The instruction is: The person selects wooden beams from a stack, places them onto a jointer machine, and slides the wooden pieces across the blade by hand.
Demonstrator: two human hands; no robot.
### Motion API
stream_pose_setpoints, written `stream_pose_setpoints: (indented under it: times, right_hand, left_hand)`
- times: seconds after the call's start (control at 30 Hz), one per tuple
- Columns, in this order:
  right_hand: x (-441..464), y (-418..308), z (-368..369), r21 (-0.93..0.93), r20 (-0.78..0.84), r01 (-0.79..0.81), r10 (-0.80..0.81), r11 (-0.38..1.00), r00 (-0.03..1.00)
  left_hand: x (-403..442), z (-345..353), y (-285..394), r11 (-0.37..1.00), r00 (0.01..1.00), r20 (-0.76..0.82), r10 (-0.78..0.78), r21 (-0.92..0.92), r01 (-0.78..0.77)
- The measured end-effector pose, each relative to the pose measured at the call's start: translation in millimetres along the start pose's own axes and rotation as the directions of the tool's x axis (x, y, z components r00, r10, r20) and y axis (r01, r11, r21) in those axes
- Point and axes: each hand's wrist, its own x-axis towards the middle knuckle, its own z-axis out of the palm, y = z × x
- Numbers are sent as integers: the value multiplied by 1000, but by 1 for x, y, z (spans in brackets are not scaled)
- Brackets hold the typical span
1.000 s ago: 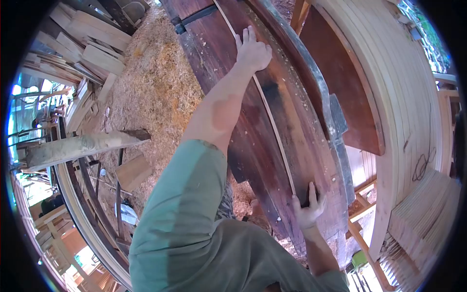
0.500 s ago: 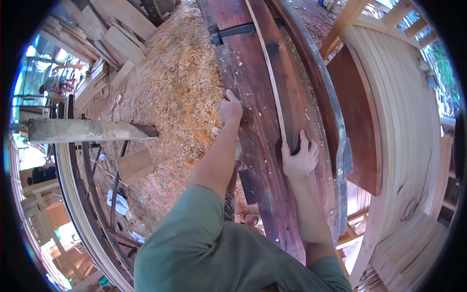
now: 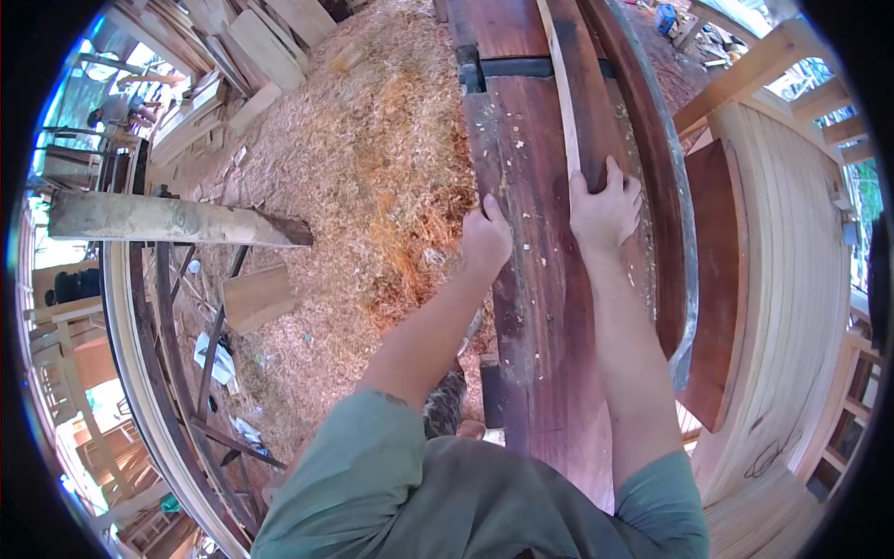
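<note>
A long, thin pale wooden strip (image 3: 562, 88) runs lengthwise over a dark reddish-brown plank bench (image 3: 545, 307). My right hand (image 3: 605, 212) is at the near end of this strip, the thumb against it and the other fingers bent over the bench to its right. The strip's far end is cut off by the top of the view. My left hand (image 3: 487, 238) is closed at the bench's left edge; I cannot make out what, if anything, is in its fingers.
A dark slot (image 3: 517, 68) crosses the bench ahead. Wood shavings (image 3: 372, 186) cover the floor on the left, near a horizontal post (image 3: 168, 219). Stacked boards (image 3: 265, 47) lean at the upper left. A pale slatted wooden piece (image 3: 792, 279) stands on the right.
My right hand has moved forward along the bench, and the strip's near end has moved forward with it. My left hand stays by the left edge. The view has shifted.
</note>
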Motion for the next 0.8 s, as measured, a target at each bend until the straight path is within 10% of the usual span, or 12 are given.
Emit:
stream_pose_setpoints:
  times: [0.4, 0.57, 0.73, 0.8]
  right_hand:
    - [143, -72, 72, 19, -17, 4, -4, 1000, 1000]
    - [195, -95, 72, -177, 298, -22, 75, 984, 952]
    - [149, -100, 22, -17, 302, 37, -30, 999, 953]
    - [110, -91, -36, 339, 523, -135, -67, 931, 850]
  left_hand:
    - [4, 5, -5, 998, 998, 43, 40, -50, -37]
    - [8, 8, -8, 995, 996, -62, 61, -73, -66]
    - [1, -3, 5, 996, 993, 109, -54, -67, 61]
    - [-7, -17, 15, 997, 992, 111, -55, -46, 60]
